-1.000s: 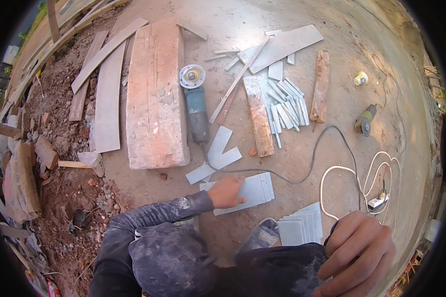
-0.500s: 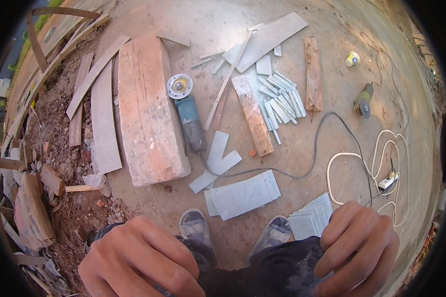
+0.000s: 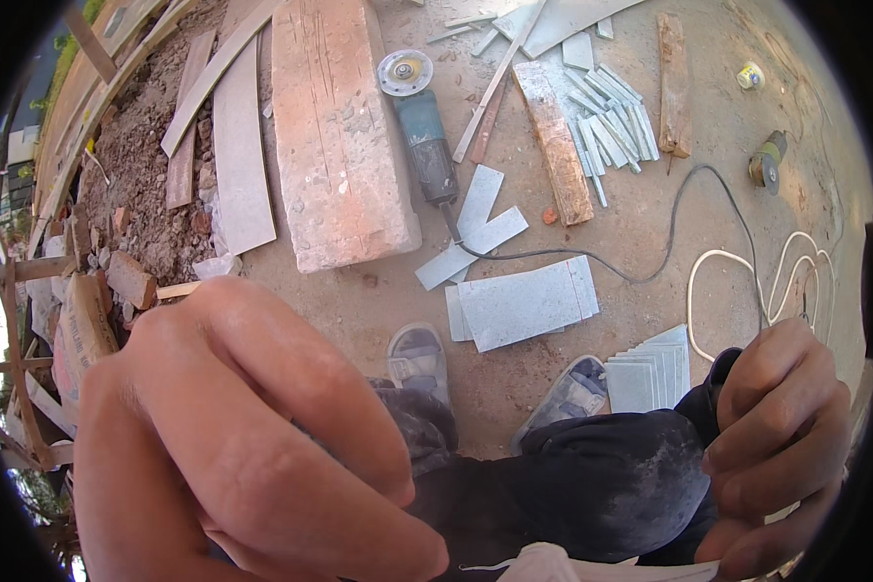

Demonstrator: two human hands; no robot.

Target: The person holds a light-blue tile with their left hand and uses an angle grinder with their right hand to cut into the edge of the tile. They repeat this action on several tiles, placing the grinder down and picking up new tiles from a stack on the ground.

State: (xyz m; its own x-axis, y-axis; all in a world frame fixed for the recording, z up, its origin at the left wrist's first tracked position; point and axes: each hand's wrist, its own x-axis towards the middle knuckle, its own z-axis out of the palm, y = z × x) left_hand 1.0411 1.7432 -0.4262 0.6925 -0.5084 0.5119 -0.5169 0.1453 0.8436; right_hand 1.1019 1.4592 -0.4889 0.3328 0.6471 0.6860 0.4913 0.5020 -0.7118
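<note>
While the white strip [image 3: 557, 566] is running crosswise, right hand [image 3: 774, 436] is pinching its right end; left hand [image 3: 262, 451] grip: can't tell.

Bright daylight, bent rim

Diffuse daylight, soft shadows beside the stone block [image 3: 344, 145]. Blown-out white at far lower left of the block. Boards [image 3: 239, 145] just left of it bow; black vignette surrounds all. Left hand [image 3: 252, 427], below block, slightly soft.

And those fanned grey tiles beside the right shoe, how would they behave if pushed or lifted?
The fanned tiles likely feel stiff, given their flat faces and straight edges. Looking thin, they could chip or snap if dropped. Overlapping with no visible binding, they'd probably slide apart.
</note>
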